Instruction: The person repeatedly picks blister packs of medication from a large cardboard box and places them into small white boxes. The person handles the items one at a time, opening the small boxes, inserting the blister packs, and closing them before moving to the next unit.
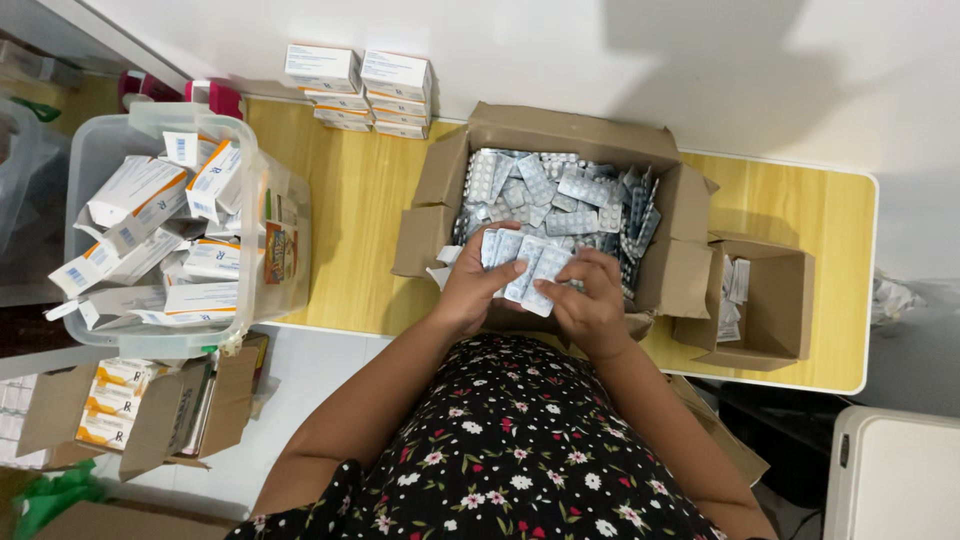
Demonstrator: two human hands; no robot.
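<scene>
Yellow wooden counter [370,210] against a white wall [600,50]. Left hand [470,290] and right hand [595,305] together grip a fan of blister packs [525,262]. Beyond them, an open cardboard box [570,130] of packs.

Your hands [530,285] work hemmed in by the raised flaps of the open carton [560,130] of blister packs. Bare bench [360,230] gives you clear passage leftward before the plastic bin [250,200]; a smaller carton [775,300] blocks the right, stacked boxes [360,90] the far edge.
</scene>
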